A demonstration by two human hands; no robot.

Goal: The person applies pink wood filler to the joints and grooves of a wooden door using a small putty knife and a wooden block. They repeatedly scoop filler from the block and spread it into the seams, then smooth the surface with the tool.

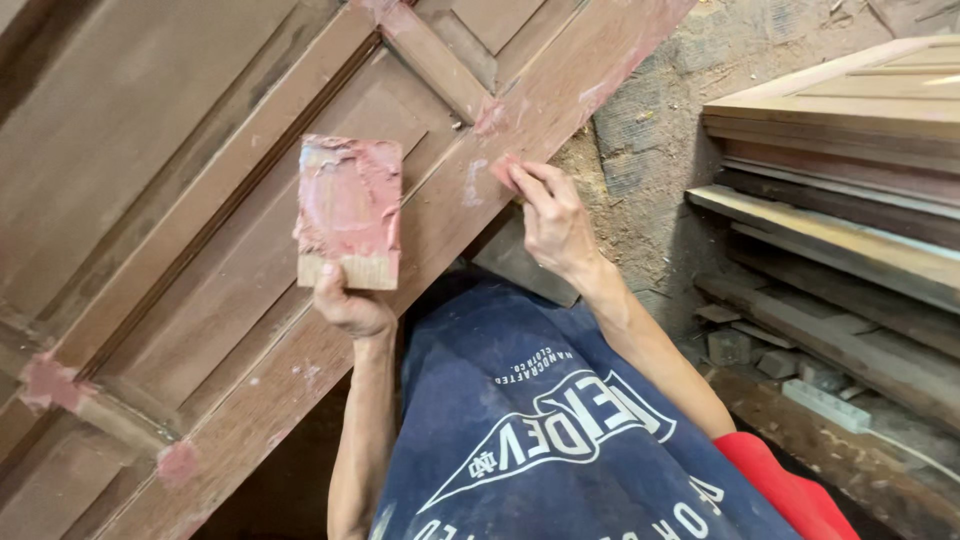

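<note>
A brown panelled wooden door (180,200) lies tilted across the view, with pink filler patches at its joints. My left hand (350,305) grips the bottom edge of a small wooden board (348,212) smeared with pink filler, holding it upright over the door. My right hand (553,220) presses its fingertips onto the door's outer frame rail, rubbing a dab of pink filler (503,170) into the wood. A pale smear sits just left of those fingers.
Planks and door panels (830,130) are stacked at the right. Small wood offcuts (760,350) lie on the dirt floor (650,130) beneath them. My dark blue printed shirt (540,420) fills the lower middle, with a red cloth (790,490) at the lower right.
</note>
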